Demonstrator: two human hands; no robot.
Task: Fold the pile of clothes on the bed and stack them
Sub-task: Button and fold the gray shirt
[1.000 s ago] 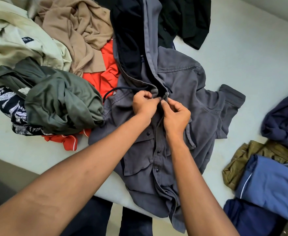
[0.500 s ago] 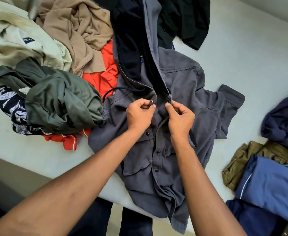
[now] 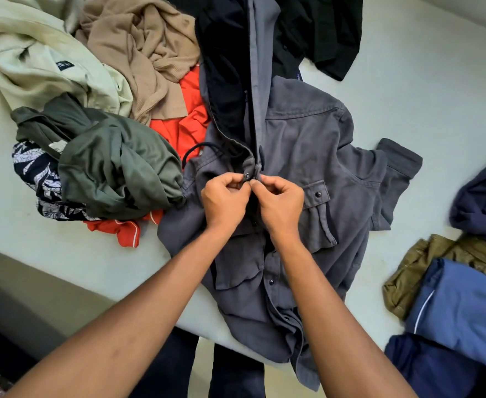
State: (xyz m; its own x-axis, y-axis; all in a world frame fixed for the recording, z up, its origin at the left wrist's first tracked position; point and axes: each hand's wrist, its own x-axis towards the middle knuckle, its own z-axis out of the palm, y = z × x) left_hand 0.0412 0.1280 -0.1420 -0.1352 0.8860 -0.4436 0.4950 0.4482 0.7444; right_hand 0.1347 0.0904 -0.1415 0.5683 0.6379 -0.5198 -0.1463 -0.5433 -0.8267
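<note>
Left hand [image 3: 225, 198] and right hand [image 3: 280, 201] meet knuckle to knuckle, fingers curled, each pinching the front placket of the grey jacket [image 3: 302, 156] at the top snap [image 3: 246, 175]. Both forearms reach forward. Jacket lies face up on the bed [image 3: 408, 90], unfolded pile [image 3: 107, 110] left, folded clothes [image 3: 460, 300] right.
</note>
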